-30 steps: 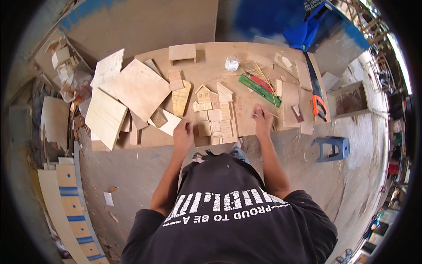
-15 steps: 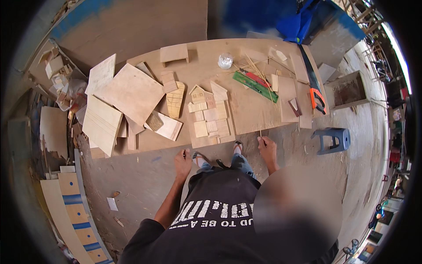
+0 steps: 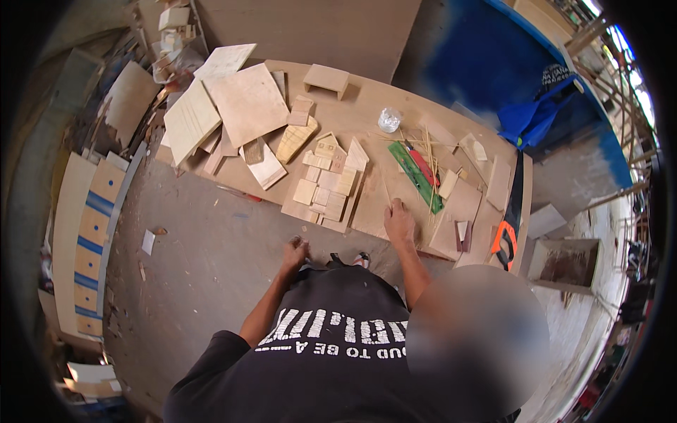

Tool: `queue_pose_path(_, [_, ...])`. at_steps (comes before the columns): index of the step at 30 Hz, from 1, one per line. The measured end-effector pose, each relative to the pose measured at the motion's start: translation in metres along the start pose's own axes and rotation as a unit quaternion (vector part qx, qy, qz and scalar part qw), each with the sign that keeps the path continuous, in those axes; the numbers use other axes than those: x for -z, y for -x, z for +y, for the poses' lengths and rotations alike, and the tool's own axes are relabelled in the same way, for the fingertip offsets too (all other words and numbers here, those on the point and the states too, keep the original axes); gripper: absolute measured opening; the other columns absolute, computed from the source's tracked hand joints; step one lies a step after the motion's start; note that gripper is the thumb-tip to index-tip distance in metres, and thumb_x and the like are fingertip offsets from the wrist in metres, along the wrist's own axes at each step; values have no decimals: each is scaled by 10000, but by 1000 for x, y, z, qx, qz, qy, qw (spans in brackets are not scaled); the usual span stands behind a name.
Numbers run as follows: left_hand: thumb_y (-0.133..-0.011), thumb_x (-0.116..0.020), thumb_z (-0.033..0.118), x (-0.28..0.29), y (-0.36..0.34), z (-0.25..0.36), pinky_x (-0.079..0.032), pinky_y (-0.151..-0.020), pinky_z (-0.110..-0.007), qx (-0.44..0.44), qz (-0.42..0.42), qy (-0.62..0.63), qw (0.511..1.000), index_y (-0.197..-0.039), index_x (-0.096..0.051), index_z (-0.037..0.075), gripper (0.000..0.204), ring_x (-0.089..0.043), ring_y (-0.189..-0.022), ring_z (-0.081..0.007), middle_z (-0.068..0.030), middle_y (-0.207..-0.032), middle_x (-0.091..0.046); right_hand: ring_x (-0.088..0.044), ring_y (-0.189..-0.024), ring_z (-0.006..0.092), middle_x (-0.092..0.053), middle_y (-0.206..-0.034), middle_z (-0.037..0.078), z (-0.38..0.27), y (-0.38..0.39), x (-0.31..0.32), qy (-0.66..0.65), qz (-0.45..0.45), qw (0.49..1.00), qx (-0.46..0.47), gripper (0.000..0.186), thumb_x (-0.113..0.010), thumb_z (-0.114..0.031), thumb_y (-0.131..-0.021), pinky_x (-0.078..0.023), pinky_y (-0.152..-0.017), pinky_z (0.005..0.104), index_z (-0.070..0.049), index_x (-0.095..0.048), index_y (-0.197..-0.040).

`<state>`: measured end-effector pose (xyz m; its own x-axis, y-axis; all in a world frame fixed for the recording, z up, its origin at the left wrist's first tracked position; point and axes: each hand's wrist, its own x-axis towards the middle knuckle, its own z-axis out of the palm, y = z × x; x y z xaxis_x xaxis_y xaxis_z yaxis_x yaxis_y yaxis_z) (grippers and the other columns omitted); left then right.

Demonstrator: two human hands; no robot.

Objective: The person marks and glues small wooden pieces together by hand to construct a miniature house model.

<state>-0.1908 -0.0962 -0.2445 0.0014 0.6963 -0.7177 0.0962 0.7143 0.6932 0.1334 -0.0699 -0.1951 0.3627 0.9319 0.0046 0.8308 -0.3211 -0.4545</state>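
My right hand [image 3: 400, 222] is at the table's front edge, fingers pinched round a thin wooden stick [image 3: 387, 192] that points away from me. Short of the edge, in front of my body, my left hand [image 3: 295, 252] is closed; what it holds, if anything, is too small to make out. Between and beyond both hands lies a house-shaped panel of small wooden blocks [image 3: 326, 185] on a flat board. Right of it, several thin sticks [image 3: 429, 151] lie loosely across a green tool [image 3: 417, 180] and a red-handled tool [image 3: 422, 169].
On the table [image 3: 374, 222], wooden boards [image 3: 247, 99] are piled left, with a small wooden stand [image 3: 326, 79] and a clear container [image 3: 389, 120] at the back. A saw with an orange handle [image 3: 505, 243] lies at the right end. A wooden box [image 3: 564, 264] stands beyond.
My right hand has come forward to the table edge with the stick. My left hand stays closed in front of my body. The view has turned, tilting the table clockwise.
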Motion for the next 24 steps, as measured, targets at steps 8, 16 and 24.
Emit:
queue_pose_path(8, [-908, -662, 279, 18, 7, -63, -506, -600, -378, -41, 159, -60, 985, -928, -668, -53, 332, -674, -691, -257, -134, -821, -705, -644, -904, 425, -625, -1042, 178, 13, 5, 14, -60, 14, 997, 52, 267, -632, -180, -898, -521, -750, 528, -62, -581, -1132])
queue_pose_path(16, [-858, -682, 334, 113, 20, -241, -534, -691, -483, -22, 258, -425, 867, -759, -682, -57, 403, -694, -799, -430, -301, -811, -678, -620, -926, 392, -610, -1030, 165, 4, 1, 6, -174, 35, 973, 149, 221, -623, -110, -898, -515, -786, 475, -66, -592, -1113])
queue_pose_path(24, [-900, -641, 227, 60, 9, -49, -533, -719, -408, -171, 321, -233, 902, -955, -673, -31, 265, -701, -775, -328, -230, -838, -709, -669, -888, 389, -615, -1018, 198, -3, -14, 0, 89, -31, 995, -19, 145, -585, -88, -892, -551, -722, 503, -2, -576, -1008])
